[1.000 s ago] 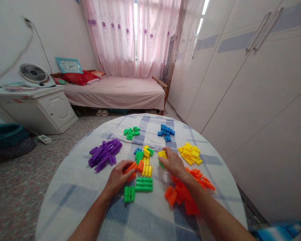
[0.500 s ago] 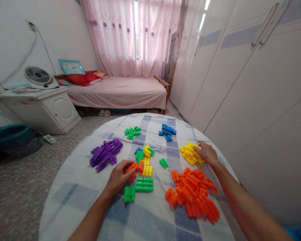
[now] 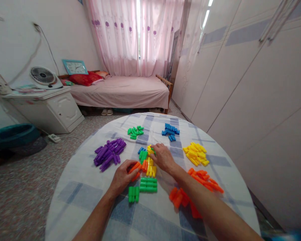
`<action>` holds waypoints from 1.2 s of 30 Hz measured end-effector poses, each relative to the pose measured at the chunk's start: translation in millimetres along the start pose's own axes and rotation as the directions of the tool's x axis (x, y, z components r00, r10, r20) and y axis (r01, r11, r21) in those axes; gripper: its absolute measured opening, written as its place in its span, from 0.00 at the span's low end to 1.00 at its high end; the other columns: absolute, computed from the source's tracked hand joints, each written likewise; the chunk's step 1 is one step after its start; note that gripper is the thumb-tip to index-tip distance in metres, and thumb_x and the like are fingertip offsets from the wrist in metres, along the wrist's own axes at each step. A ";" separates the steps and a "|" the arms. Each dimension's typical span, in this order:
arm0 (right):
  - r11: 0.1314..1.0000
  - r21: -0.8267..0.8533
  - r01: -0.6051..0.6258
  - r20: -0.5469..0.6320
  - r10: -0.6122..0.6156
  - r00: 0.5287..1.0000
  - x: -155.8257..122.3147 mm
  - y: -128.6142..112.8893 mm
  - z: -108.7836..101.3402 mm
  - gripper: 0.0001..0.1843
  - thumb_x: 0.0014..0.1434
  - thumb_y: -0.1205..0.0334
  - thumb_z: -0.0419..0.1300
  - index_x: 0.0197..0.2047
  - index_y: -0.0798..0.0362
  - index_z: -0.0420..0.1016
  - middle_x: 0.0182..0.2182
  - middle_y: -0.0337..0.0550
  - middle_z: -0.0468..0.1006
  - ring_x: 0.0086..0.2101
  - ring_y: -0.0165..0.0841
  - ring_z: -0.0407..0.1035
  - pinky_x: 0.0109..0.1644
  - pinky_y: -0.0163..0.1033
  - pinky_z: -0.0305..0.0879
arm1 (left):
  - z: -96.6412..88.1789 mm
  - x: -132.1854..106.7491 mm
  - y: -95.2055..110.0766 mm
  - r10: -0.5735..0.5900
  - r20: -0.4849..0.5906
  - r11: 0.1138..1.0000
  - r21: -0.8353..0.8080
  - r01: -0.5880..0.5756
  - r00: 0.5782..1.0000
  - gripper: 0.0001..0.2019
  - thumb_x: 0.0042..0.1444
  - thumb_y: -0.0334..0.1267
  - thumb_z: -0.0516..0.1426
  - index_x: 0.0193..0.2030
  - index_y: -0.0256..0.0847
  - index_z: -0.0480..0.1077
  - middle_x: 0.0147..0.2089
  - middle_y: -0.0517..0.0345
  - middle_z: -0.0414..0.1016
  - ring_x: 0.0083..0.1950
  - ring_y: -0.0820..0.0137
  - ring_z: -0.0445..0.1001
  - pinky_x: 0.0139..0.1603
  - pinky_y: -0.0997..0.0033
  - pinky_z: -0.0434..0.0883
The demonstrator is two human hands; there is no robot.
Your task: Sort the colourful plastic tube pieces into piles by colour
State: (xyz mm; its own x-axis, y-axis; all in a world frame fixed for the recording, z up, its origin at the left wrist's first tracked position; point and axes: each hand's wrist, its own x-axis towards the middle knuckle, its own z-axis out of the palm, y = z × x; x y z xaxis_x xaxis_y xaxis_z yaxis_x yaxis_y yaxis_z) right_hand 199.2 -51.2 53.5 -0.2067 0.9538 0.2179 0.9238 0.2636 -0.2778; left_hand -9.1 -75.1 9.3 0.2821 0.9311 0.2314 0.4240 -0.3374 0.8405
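Observation:
My left hand (image 3: 124, 175) is closed around orange bullet-shaped plastic building blocks (image 3: 135, 167), low over the cloth. An upright-looking orange block (image 3: 144, 166) stands just beside its fingertips. Bent over the far end of the middle group, my right hand (image 3: 163, 156) has its fingertips at a yellow block (image 3: 149, 149) and partly hides a green one. Joined yellow blocks (image 3: 151, 167), green blocks (image 3: 143, 156) and a small blue block (image 3: 141, 150) lie around there. Nearer me are a joined green slab (image 3: 148, 184) and a smaller green set (image 3: 133, 194).
Loose blocks ring the round cloth-covered table (image 3: 90, 214): a purple pile (image 3: 110, 153), green pile (image 3: 135, 132), blue pile (image 3: 170, 131), yellow pile (image 3: 196, 154) and orange pile (image 3: 203, 179), the last partly under my right forearm. Beyond stand a bed (image 3: 130, 92) and wardrobe (image 3: 228, 83).
My right hand has moved left from the yellow pile to the middle group. Its arm now covers part of the orange pile and a green pair. My left hand keeps its hold.

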 end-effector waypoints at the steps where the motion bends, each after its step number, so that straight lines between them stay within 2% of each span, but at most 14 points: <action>1: 1.000 -0.005 -0.021 -0.003 0.021 1.000 2.5 -4.5 5.7 0.15 0.57 0.61 0.56 0.47 0.54 0.72 0.43 0.50 0.74 0.46 0.39 0.65 0.50 0.42 0.58 | -0.1 0.1 0.2 0.001 0.001 1.000 -0.001 -0.001 1.000 0.12 0.52 0.39 0.57 0.43 0.41 0.73 0.42 0.55 0.75 0.44 0.66 0.73 0.47 0.67 0.68; 4: 0.996 0.003 -0.088 -0.001 0.088 0.996 7.2 -8.4 15.5 0.11 0.56 0.62 0.56 0.40 0.56 0.74 0.40 0.53 0.75 0.44 0.41 0.65 0.48 0.43 0.58 | -0.3 0.0 0.5 -0.003 0.002 1.000 0.008 0.003 1.000 0.12 0.52 0.39 0.57 0.43 0.41 0.73 0.42 0.55 0.75 0.44 0.67 0.73 0.46 0.68 0.68; 6: 0.991 0.031 -0.131 0.007 0.130 0.991 7.7 -5.8 14.0 0.09 0.55 0.62 0.56 0.38 0.55 0.74 0.39 0.51 0.76 0.42 0.38 0.67 0.45 0.40 0.59 | -0.3 -0.4 0.2 -0.004 0.003 1.000 0.014 0.004 1.000 0.12 0.53 0.39 0.57 0.43 0.41 0.72 0.42 0.56 0.75 0.43 0.67 0.72 0.46 0.68 0.68; 10: 0.974 0.141 -0.177 0.031 0.174 0.984 -1.4 14.9 -11.3 0.10 0.56 0.61 0.54 0.38 0.53 0.75 0.34 0.42 0.78 0.35 0.32 0.69 0.38 0.34 0.61 | -0.1 -1.4 -0.5 -0.013 0.003 1.000 0.015 0.013 1.000 0.11 0.53 0.41 0.56 0.42 0.40 0.73 0.41 0.56 0.74 0.42 0.67 0.72 0.44 0.68 0.68; 12: 0.961 0.196 -0.193 0.026 0.192 0.981 -13.2 37.9 -31.9 0.13 0.58 0.57 0.52 0.40 0.51 0.75 0.34 0.39 0.79 0.34 0.30 0.70 0.37 0.33 0.62 | 0.0 -1.5 0.1 -0.019 0.001 1.000 0.012 0.019 1.000 0.11 0.53 0.41 0.56 0.41 0.40 0.73 0.40 0.56 0.74 0.41 0.67 0.72 0.44 0.68 0.68; 14: 0.944 0.224 -0.240 -0.018 0.251 0.968 -29.9 70.1 -53.0 0.17 0.59 0.55 0.49 0.44 0.50 0.74 0.39 0.38 0.79 0.38 0.31 0.71 0.42 0.33 0.63 | -0.2 -1.3 1.3 -0.024 -0.005 1.000 0.006 0.024 1.000 0.11 0.53 0.41 0.57 0.41 0.40 0.73 0.40 0.56 0.75 0.41 0.67 0.72 0.44 0.68 0.68; 16: 0.914 0.222 -0.339 -0.071 0.362 0.929 -49.9 108.1 -70.5 0.19 0.58 0.55 0.48 0.45 0.52 0.75 0.41 0.42 0.78 0.39 0.34 0.71 0.43 0.36 0.63 | -0.6 -1.1 2.8 -0.026 -0.008 1.000 0.004 0.026 1.000 0.11 0.52 0.42 0.57 0.41 0.41 0.73 0.40 0.55 0.75 0.42 0.66 0.72 0.45 0.67 0.68; 18: 0.868 0.215 -0.448 -0.109 0.478 0.872 -70.1 145.9 -81.5 0.20 0.57 0.55 0.48 0.43 0.52 0.76 0.39 0.45 0.79 0.38 0.36 0.72 0.43 0.39 0.64 | -1.2 -0.9 3.7 -0.029 -0.006 1.000 0.008 0.029 1.000 0.12 0.52 0.42 0.57 0.41 0.41 0.73 0.41 0.55 0.75 0.43 0.66 0.72 0.46 0.67 0.68; 21: 0.802 0.231 -0.551 -0.133 0.587 0.798 -94.3 190.8 -83.3 0.21 0.55 0.56 0.48 0.43 0.54 0.77 0.39 0.47 0.80 0.37 0.37 0.73 0.42 0.40 0.66 | -1.6 -0.9 3.6 -0.029 0.001 1.000 0.011 0.029 1.000 0.12 0.52 0.42 0.57 0.42 0.41 0.73 0.42 0.55 0.75 0.44 0.65 0.73 0.46 0.66 0.69; 24: 0.754 0.258 -0.604 -0.137 0.647 0.750 -106.6 215.5 -72.0 0.23 0.55 0.57 0.46 0.45 0.57 0.76 0.38 0.48 0.80 0.34 0.35 0.74 0.38 0.38 0.67 | -1.0 -0.9 2.2 -0.024 0.004 0.999 0.026 0.024 1.000 0.12 0.52 0.42 0.57 0.43 0.41 0.73 0.43 0.55 0.75 0.44 0.65 0.73 0.47 0.66 0.69; 29: 0.737 0.235 -0.633 -0.161 0.672 0.723 -110.5 226.0 -56.2 0.20 0.54 0.58 0.48 0.41 0.55 0.78 0.39 0.47 0.80 0.39 0.36 0.73 0.43 0.38 0.67 | -0.1 -0.9 1.4 -0.022 -0.003 0.999 0.032 0.022 1.000 0.12 0.52 0.42 0.57 0.42 0.41 0.74 0.42 0.56 0.76 0.43 0.66 0.73 0.46 0.68 0.69; 33: 0.745 0.160 -0.648 -0.231 0.666 0.709 -105.4 214.8 -63.7 0.20 0.53 0.60 0.48 0.41 0.58 0.77 0.41 0.53 0.78 0.42 0.41 0.71 0.47 0.44 0.65 | 0.0 -1.3 2.0 -0.021 -0.007 1.000 0.011 0.021 1.000 0.12 0.52 0.41 0.57 0.42 0.41 0.74 0.42 0.56 0.76 0.43 0.67 0.73 0.46 0.69 0.68; 35: 0.776 0.125 -0.619 -0.272 0.626 0.731 -95.9 198.9 -69.2 0.22 0.55 0.60 0.47 0.46 0.60 0.75 0.43 0.56 0.76 0.42 0.42 0.71 0.48 0.47 0.63 | 0.0 -1.1 2.2 -0.026 -0.002 1.000 0.003 0.026 1.000 0.12 0.52 0.41 0.57 0.42 0.41 0.74 0.42 0.55 0.75 0.43 0.67 0.73 0.45 0.69 0.69; 36: 0.805 0.111 -0.583 -0.275 0.588 0.760 -88.8 187.6 -70.5 0.22 0.55 0.60 0.47 0.47 0.60 0.73 0.45 0.56 0.75 0.42 0.41 0.70 0.49 0.47 0.63 | 0.1 -1.0 2.3 -0.029 -0.005 1.000 0.000 0.029 1.000 0.12 0.52 0.41 0.57 0.42 0.41 0.73 0.41 0.55 0.75 0.43 0.67 0.73 0.45 0.68 0.69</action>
State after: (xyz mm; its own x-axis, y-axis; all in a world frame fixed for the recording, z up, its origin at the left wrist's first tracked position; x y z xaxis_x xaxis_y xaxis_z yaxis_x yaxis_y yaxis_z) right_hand 413.6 -96.6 48.0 0.4751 0.8408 0.2596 0.8282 -0.3276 -0.4548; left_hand -8.4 -76.8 11.0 0.2658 0.9410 0.2095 0.4317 -0.3105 0.8469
